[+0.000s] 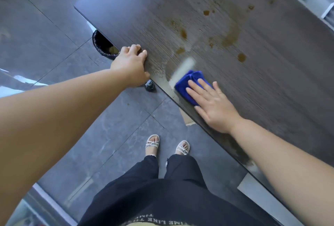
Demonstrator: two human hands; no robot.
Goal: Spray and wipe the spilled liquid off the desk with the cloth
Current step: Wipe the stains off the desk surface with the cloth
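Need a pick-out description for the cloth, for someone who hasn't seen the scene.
Start at the dark wood-grain desk and follow its near edge to the person's right hand, lying flat. The cloth is the folded pad under those fingers. It is the only bright blue thing, beside brown spill spots.

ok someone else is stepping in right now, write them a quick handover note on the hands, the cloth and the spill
Left hand: curled over the near desk edge, bracing, holding nothing.
Right hand: flat, fingers spread, pressing the blue cloth onto the desk close to its near edge.
Spill: brown drops and smears lie beyond the cloth, toward the middle of the desk, amid a wet film.
Spray bottle: not in view.
Done: wiping has started at the near edge.
Left: wipe up the remaining brown spots and the wet film.
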